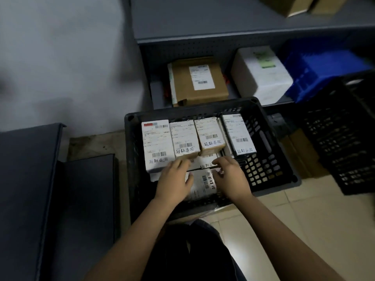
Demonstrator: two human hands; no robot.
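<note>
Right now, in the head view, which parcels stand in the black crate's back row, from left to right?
White box with red mark, white-labelled parcel, brown cardboard box, black parcel with white label.

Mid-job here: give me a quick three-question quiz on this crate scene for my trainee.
1. True or false: the left hand and right hand both reach into the grey crate.
2. How many labelled parcels stand upright in the crate's back row?
3. On the shelf, what sits between the brown parcel and the blue bin?
A) white foam box
B) red bucket
C) green bottle

Key: 1 true; 2 four; 3 A.
</note>
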